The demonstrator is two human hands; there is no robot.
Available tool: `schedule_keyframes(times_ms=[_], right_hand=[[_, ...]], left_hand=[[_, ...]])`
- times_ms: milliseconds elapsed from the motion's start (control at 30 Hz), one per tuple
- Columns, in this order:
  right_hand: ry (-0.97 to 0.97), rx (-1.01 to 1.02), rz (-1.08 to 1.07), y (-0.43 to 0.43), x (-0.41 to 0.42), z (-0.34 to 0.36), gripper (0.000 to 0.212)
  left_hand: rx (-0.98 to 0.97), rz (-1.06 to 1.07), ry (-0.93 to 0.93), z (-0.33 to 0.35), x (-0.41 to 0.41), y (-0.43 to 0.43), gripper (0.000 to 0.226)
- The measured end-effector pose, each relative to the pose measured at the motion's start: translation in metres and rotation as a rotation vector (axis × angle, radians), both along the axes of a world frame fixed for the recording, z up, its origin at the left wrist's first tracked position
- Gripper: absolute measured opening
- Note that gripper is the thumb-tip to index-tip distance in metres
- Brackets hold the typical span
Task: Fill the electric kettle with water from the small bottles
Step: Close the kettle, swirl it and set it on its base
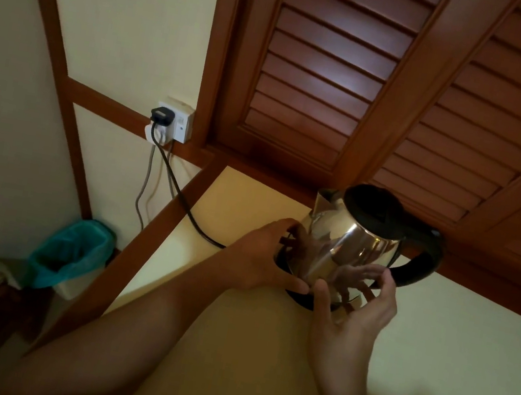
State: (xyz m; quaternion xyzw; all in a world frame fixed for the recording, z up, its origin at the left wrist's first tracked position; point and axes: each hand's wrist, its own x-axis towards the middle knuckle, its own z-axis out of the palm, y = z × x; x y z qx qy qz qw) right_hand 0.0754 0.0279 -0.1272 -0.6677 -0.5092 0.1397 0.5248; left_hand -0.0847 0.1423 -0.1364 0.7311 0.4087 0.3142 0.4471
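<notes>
Head view looks down on a steel kettle [351, 244] standing on its black base [300, 300] at the back of a pale yellow counter [431, 366], close to the louvred wooden doors [327, 69]. Its black lid [373, 210] looks closed, and the handle [422, 260] points to the right. A dark cord [181, 204] runs from the base over the counter's left edge up to a wall socket [174, 123].

The left hand [259, 256] wraps the foot of the kettle from the left, with fingers curled round the far side and thumb on the near side. The right hand [357, 312] is at the lower right of the body, palm turned toward the metal and fingers apart and loosely bent. Whether its fingertips touch the wall I cannot tell.

No bottle shows anywhere, and nothing suggests water has gone in. By my reading the task is at its very start: the kettle is only being steadied or seated. Opening the lid, fetching and uncapping the bottles, and pouring are all left to do.

A bin with a teal liner [71, 254] stands on the floor to the left.
</notes>
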Motion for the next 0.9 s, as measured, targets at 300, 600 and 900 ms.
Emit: schedule_keyframes(times_ms=[300,600,900], right_hand=[[0.061,0.051,-0.001,0.001,0.015,0.013,0.086],[0.062,0.065,-0.052,0.016,0.012,0.022,0.098],[0.057,0.081,-0.049,0.023,0.014,0.015,0.092]], left_hand=[[-0.058,-0.037,-0.026,0.007,0.002,0.001,0.079],[-0.121,-0.056,-0.013,0.018,0.013,-0.002,0.108],[-0.19,0.005,-0.022,0.022,0.018,-0.005,0.111]])
